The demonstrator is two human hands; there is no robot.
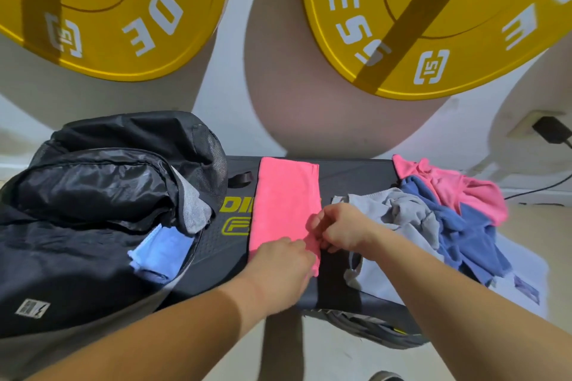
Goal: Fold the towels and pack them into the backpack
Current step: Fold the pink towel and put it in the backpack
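Head view: my left grip (283,260) and right grip (337,230) each pinch one flat pink towel (284,195); one black backpack (77,210); two yellow plates (102,25), one marked "40".

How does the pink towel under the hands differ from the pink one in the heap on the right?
The flat pink towel lies smoothed as a long strip on the black padded bench; the crumpled pink towel is bunched up against a blue cloth. The left hand and right hand pinch the flat pink towel's near edge; nothing touches the crumpled pink towel. Both are the same bright pink.
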